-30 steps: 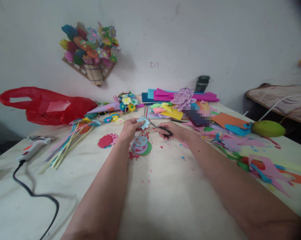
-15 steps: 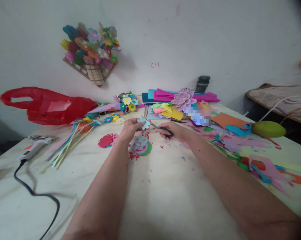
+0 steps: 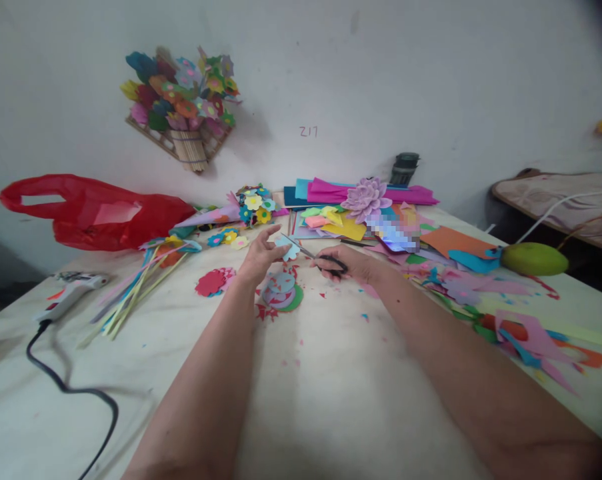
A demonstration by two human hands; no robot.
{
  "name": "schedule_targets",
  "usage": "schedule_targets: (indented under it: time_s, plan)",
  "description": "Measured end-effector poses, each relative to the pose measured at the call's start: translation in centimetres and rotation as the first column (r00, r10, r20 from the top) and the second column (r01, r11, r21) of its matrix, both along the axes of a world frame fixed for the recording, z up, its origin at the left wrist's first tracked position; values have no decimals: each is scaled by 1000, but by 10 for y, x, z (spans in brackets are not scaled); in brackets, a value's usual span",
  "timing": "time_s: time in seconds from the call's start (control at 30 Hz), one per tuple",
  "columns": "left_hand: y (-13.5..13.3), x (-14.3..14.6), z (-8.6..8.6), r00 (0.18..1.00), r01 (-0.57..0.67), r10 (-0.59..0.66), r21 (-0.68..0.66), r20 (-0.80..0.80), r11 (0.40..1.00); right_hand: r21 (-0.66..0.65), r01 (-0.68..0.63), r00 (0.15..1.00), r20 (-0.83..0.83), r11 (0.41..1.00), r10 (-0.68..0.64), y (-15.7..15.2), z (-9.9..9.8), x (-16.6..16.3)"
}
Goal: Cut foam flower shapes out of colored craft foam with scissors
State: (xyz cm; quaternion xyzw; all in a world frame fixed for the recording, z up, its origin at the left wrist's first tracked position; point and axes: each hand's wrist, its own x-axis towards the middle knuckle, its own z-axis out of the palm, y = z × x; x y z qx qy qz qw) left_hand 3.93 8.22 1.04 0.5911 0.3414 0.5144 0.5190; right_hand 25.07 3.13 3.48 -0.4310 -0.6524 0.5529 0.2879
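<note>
Between finger and thumb of my left hand is a light blue scalloped paper flower; the other fingers are lifted away from it. My right hand is wrapped round the black handles of a pair of scissors. The blades point up and left and lie at the flower's right edge. Below the hands sits a small pile of round paper pieces, blue and purple ones over a green disc, with red scraps around it. Left of that lies a red scalloped paper flower over pink ones.
At the left are a red plastic bag, a glue gun with a black cord, and thin sticks. Coloured sheets and a purple flower stand behind. Paper scraps and a green fruit lie right.
My left hand's fingers have lifted and spread from the blue flower, while its thumb side stays on it. The right hand and scissors are nearly unmoved.
</note>
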Motion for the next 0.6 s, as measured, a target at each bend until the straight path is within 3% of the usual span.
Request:
schedule_targets:
  time_s: [0.6]
  plan:
    - [-1, 2, 4, 1000, -2, 1, 42, 11, 999, -49, -28, 991, -136, 998, 21, 1, -2, 2]
